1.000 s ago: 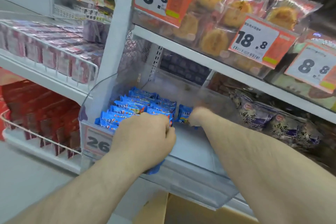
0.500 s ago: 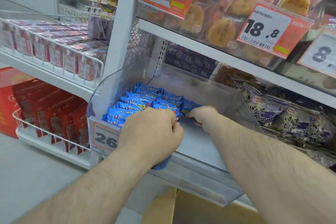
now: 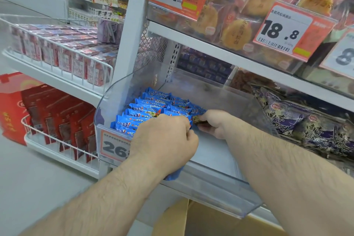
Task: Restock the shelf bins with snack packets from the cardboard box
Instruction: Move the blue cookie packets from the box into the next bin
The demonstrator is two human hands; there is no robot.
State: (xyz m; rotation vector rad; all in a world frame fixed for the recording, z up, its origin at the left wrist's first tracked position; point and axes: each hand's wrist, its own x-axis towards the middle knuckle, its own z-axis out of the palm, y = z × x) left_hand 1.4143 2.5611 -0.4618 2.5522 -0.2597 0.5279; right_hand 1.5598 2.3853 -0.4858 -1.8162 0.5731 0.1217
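1. Head view, bin: we see a clear plastic bin point(image 3: 220, 151) on the shelf, its left part lined with rows of blue snack packets point(image 3: 151, 109); the right part of its floor shows bare.
2. Head view, left hand point(image 3: 164, 140): curled round a bunch of blue packets, one end poking out below the wrist, held over the bin's front edge.
3. Head view, right hand point(image 3: 212, 122): fingers pinch a single packet at the right end of the rows, touching them.
4. Head view, cardboard box point(image 3: 201, 220): only a flap shows, below the bin.
5. Handling note: we judge the packet should go down flat, snug against the row, label up, before the next is drawn from the left hand.
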